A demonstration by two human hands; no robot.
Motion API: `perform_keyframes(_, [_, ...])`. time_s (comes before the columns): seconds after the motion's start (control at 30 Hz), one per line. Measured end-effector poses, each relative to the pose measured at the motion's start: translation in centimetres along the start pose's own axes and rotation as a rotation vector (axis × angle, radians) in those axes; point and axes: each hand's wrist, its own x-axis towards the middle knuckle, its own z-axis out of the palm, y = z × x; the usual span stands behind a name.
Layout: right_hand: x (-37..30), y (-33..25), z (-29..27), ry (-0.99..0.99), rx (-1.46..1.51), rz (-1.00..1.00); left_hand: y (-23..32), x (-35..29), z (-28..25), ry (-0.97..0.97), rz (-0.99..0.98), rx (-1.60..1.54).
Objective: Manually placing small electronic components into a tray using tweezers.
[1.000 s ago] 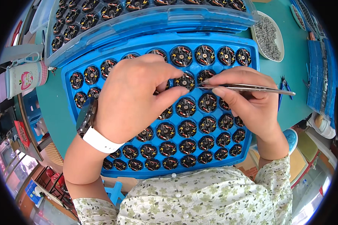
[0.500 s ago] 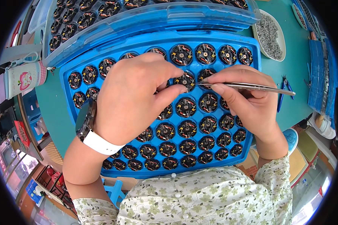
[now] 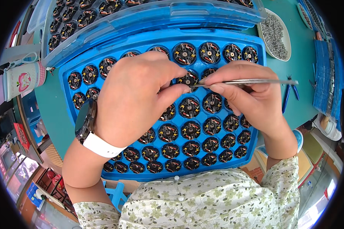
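A blue tray (image 3: 67,110) holds rows of round black parts, each with a central hub and small red and yellow pieces. My left hand (image 3: 135,95), wearing a watch, has its thumb and forefinger at the left rim of one round black part (image 3: 188,78) in the second row. Its other fingers are curled out of sight. In my right hand (image 3: 248,91) a pair of metal tweezers (image 3: 256,81) is pinched between thumb and fingers. The tweezers' tip reaches the lower right of that same part, close to my left thumb; whether it grips anything is too small to tell.
Behind the tray stands another blue tray with a clear rim (image 3: 187,12), full of similar parts. At the right are a white dish (image 3: 275,36) of tiny metal pieces, blue-handled pliers (image 3: 288,93) and stacked blue trays (image 3: 326,76). A patterned cup (image 3: 25,80) stands left.
My right hand has shifted slightly left, and the tweezers lie more level, their tip now over the part between my left fingers. My left hand has barely moved.
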Motion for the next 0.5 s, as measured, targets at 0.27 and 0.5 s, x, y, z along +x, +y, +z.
perform_keyframes(0.27, [1.3,-0.3,-0.9,-0.078,0.177,0.228,-0.1,0.0,0.0,0.01,0.026,0.006])
perform_keyframes(0.5, [0.9,0.2,-1.3,-0.106,0.191,0.169,0.0,0.0,0.0,0.021,0.038,0.005])
